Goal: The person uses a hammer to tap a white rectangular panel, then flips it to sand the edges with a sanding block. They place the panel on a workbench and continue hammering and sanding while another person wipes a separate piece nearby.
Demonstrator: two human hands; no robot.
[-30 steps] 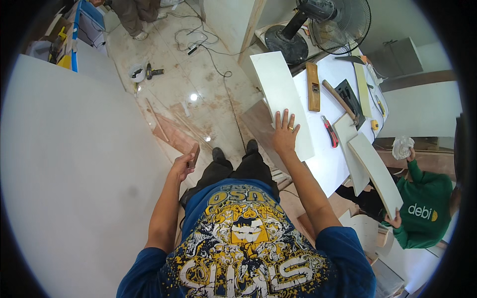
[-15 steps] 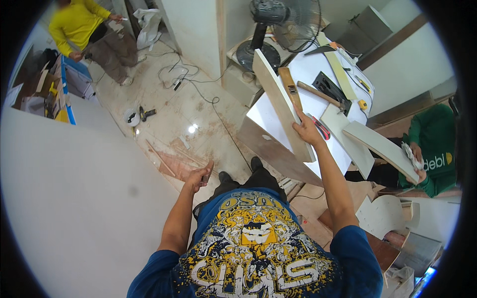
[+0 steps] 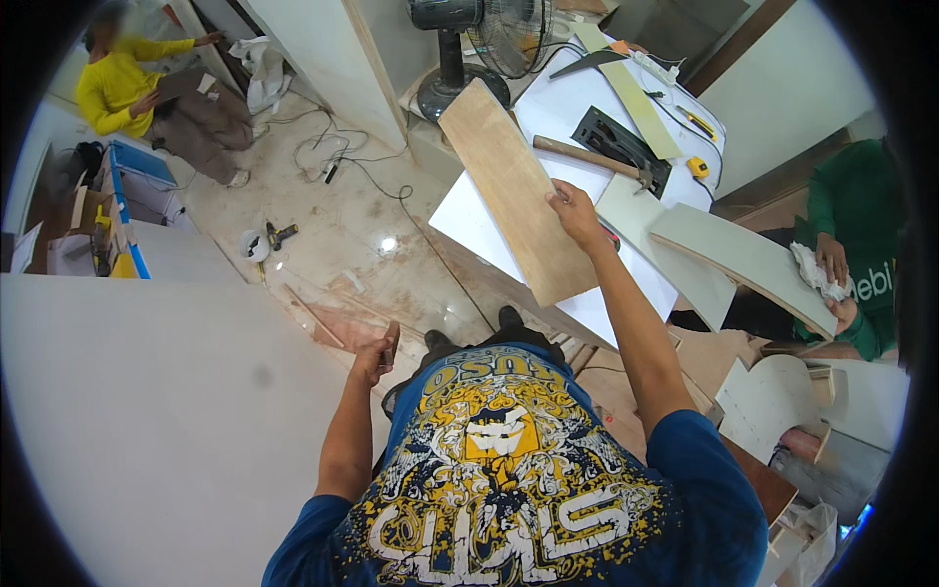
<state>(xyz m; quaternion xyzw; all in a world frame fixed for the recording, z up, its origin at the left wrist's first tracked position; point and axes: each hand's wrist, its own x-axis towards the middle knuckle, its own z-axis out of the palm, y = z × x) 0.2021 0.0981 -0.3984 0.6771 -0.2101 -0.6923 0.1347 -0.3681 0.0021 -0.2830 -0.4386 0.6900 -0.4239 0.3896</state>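
Observation:
My right hand [image 3: 575, 217] grips the long edge of a flat wooden board [image 3: 509, 201], its brown grained face turned up. The board slants over the near left part of a white-topped table [image 3: 458, 217]. Close beyond that hand, a wooden-handled hammer [image 3: 587, 159] lies beside a black flat tool [image 3: 621, 137]. A red utility knife [image 3: 612, 238] is partly hidden by my right wrist. Lower and to the left, my left hand [image 3: 372, 362] is closed, with a small brown piece showing at its fingers; I cannot tell what it is.
A black fan [image 3: 450, 73] stands behind the table. On its top lie a yellow tape measure [image 3: 697, 167] and pale strips. At right, a person in green wipes a pale panel [image 3: 738, 259] with a cloth. A large white surface [image 3: 176, 411] fills the left. Cables cross the dusty floor.
The board in my right hand has turned from its edge to show its brown face, covering the wooden hand plane seen earlier. My left hand stays closed nearby. The view has shifted.

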